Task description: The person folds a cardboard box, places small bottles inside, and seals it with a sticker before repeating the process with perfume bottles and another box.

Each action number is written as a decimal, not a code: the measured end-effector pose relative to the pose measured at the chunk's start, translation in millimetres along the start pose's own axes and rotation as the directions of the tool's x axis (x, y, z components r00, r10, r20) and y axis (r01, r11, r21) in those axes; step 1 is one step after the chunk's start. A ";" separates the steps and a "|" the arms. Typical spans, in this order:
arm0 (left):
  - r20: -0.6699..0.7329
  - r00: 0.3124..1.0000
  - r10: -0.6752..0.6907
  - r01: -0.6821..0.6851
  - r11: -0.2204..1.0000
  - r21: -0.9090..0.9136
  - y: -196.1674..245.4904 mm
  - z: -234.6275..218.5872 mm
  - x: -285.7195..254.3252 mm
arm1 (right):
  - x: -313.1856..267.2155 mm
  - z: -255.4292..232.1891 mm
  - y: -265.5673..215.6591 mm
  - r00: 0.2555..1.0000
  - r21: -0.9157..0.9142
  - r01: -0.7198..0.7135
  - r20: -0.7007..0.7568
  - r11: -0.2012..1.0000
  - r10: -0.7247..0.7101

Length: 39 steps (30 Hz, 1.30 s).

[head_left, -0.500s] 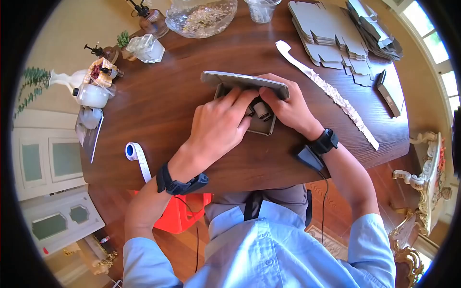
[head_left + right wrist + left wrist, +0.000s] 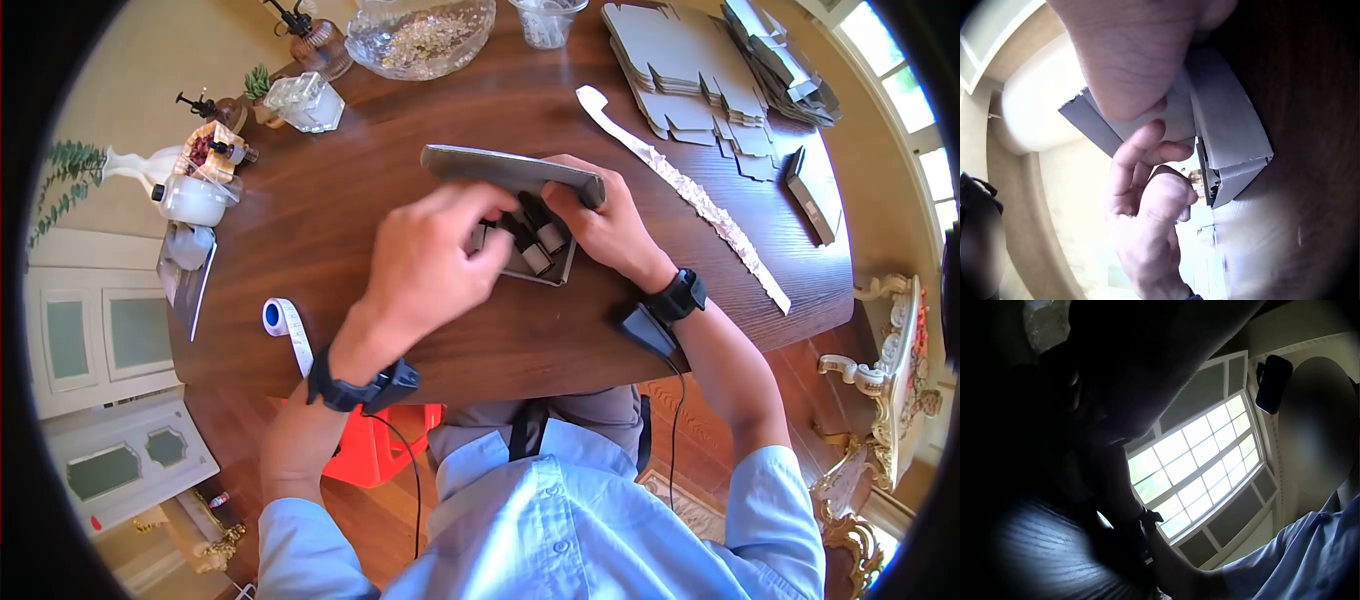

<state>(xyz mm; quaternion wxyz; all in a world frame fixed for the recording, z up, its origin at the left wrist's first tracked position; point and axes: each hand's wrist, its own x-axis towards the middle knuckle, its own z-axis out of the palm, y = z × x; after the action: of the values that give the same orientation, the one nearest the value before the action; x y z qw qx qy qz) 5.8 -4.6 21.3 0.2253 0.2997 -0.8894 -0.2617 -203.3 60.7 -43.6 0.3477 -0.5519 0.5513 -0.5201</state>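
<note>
A small grey cardboard box sits on the table with its lid flap raised. My right hand holds it at the right side, thumb against the flap and fingers behind. Inside lie small dark bottles with white labels, side by side. Over the box's left part hovers my left hand, slightly blurred, its fingers bent loosely with nothing visible between them. The right wrist view shows the left hand beside the box's open side. In the left wrist view the hand is mostly dark.
A crinkled white paper strip lies to the right, below stacked flat grey cartons. A slim box is at the right edge. To the left is a roll of white tape; a glass bowl and bottles stand behind.
My left hand has drawn back left and toward me out of the box, uncovering more of the bottles. My right hand keeps its hold on the box.
</note>
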 end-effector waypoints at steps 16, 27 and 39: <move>0.192 0.981 0.039 -0.069 0.986 0.150 17.6 28.4 7.0 | -4.7 5.8 -1.0 0.998 0.054 0.065 -0.015 0.996 -0.064; 0.374 0.918 0.129 -0.275 0.888 0.369 37.0 13.2 14.8 | -4.7 0.2 6.1 0.996 0.112 0.090 -0.014 0.990 -0.089; -0.113 0.987 0.115 -0.111 0.993 0.042 3.4 -35.3 -13.8 | -2.7 6.6 5.2 0.998 0.072 0.060 -0.035 0.996 -0.057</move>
<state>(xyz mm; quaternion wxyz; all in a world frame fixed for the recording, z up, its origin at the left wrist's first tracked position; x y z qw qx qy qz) 34.0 -4.9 46.8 0.2852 0.2671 -0.8950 -0.2150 -197.9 61.3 -50.4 0.3431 -0.5460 0.5212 -0.5591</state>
